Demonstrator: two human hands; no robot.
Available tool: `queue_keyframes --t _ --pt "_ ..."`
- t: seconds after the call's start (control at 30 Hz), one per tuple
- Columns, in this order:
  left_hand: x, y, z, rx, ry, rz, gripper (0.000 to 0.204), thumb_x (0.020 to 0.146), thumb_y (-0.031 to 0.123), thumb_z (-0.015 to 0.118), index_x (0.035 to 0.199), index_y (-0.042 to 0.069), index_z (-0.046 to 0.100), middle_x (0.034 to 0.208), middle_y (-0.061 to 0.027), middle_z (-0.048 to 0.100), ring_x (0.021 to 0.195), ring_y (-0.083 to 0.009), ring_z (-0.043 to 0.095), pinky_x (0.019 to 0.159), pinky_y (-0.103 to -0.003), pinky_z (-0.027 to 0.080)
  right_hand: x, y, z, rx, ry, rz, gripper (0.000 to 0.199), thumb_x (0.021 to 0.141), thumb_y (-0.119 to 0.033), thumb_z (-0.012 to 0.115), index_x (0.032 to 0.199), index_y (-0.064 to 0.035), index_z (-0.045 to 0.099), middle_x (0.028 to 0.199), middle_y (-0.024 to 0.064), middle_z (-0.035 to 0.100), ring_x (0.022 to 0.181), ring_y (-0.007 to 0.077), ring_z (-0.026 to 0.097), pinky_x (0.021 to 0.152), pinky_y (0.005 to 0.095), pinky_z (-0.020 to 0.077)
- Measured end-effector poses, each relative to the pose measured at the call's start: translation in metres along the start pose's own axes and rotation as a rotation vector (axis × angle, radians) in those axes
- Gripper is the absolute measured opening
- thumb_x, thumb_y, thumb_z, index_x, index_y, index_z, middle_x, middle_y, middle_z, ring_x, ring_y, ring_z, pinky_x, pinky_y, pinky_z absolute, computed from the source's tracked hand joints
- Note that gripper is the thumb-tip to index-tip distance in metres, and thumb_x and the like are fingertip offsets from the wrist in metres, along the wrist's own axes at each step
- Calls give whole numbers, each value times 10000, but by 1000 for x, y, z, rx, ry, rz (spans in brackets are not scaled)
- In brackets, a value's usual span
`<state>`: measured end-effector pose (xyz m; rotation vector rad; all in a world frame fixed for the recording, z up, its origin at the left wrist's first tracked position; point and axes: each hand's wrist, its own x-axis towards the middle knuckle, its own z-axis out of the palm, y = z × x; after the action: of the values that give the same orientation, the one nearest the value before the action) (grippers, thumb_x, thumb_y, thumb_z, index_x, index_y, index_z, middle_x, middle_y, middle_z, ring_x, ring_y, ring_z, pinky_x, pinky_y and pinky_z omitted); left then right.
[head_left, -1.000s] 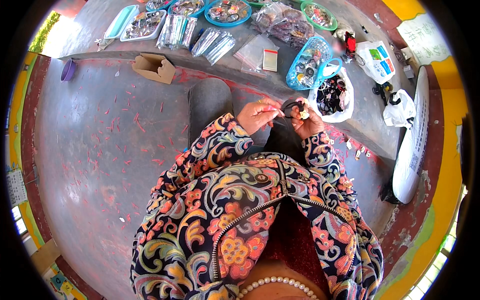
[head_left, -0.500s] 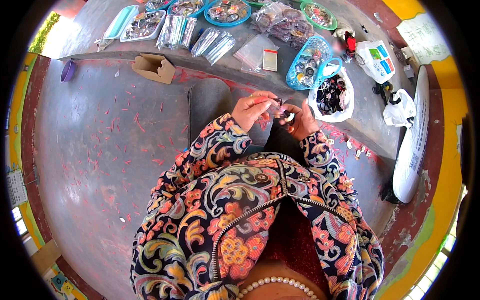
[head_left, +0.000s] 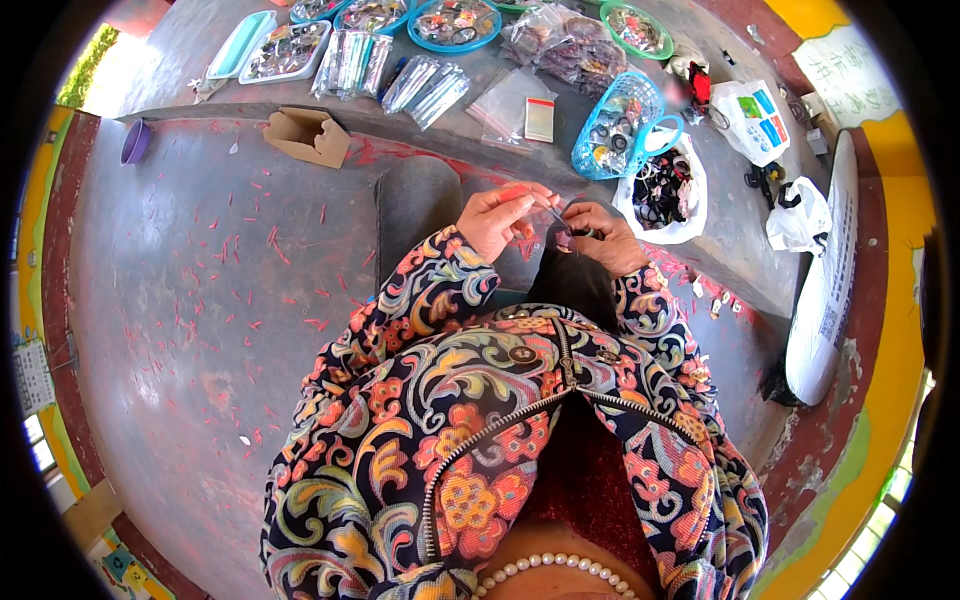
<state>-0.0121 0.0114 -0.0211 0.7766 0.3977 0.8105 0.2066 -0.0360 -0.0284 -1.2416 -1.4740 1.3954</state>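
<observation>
In the head view, just above the frame's centre, the left hand (head_left: pixel 497 218) pinches one end of a thin dark strand (head_left: pixel 556 216). The right hand (head_left: pixel 607 238) is closed on its other end, small dark piece in its fingers. To their right, a blue basket (head_left: pixel 622 125) and a white bag (head_left: pixel 665 190) of dark pieces stand side by side.

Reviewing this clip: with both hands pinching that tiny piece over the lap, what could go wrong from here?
1. The left hand and right hand pinch a small piece by the fingertips; it could slip and vanish among the red scraps on the floor.
2. The white bag of dark items sits open beside the right hand; a stray elbow might tip it.
</observation>
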Motion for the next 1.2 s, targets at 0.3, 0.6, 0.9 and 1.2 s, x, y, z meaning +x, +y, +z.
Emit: queue_keyframes --t 0.3,0.6,0.9,1.2 --pt "-3 4 -3 -200 -84 69 252 866 125 471 1041 -46 535 1032 -142 580 1011 -192 543 613 -185 459 -5 -40 -1 -163 74 -50 148 692 -5 624 833 -48 618 939 25 538 783 77 509 622 200 396" --pt "-3 7 -1 -99 -8 6 231 868 121 458 1001 -38 560 1043 -128 569 982 -203 561 566 -187 452 -10 -61 10 -173 240 30 80 746 -45 601 812 1 606 745 8 585 629 43 501 549 191 395" --pt "-3 -4 5 415 -50 -89 225 852 154 495 978 -8 587 1014 -74 578 807 -112 560 525 -200 434 -5 -36 -1 157 351 266 210 841 -197 510 823 -14 612 728 14 598 599 57 508 512 188 371" --pt "-1 -20 6 73 48 -273 217 860 180 495 982 26 587 961 -45 591 839 -103 535 598 -219 423 -1 -36 33 511 326 130 133 880 -93 429 955 -37 523 889 29 600 781 58 529 650 189 393"
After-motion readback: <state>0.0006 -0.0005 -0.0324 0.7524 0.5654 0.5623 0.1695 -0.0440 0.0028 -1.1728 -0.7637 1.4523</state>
